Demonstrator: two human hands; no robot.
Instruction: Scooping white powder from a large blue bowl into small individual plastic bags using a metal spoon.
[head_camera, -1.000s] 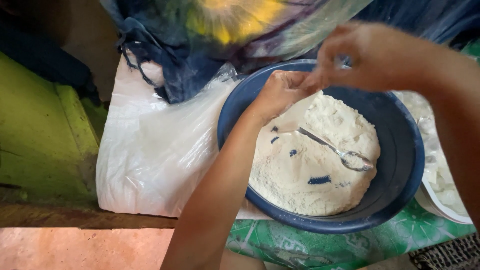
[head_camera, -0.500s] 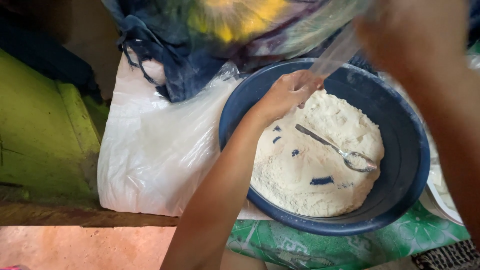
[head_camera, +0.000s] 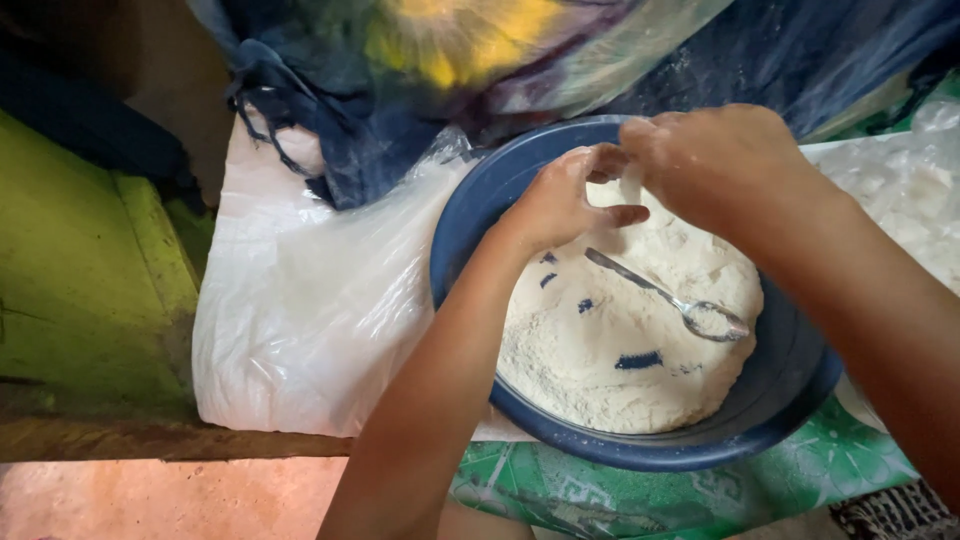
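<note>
Blue bowl (head_camera: 470, 215) of white flour (head_camera: 600, 360) (dry, unmixed, a metal spoon (head_camera: 665, 297) lying in it), left hand (head_camera: 560, 205) and right hand (head_camera: 715, 165) meeting fingertips above its far rim, contents untellable.

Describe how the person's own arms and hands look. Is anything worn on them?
Both forearms are bare, with no sleeves, watch, rings or gloves visible. The left hand and the right hand are dusted with white flour, mostly on the fingers.
</note>
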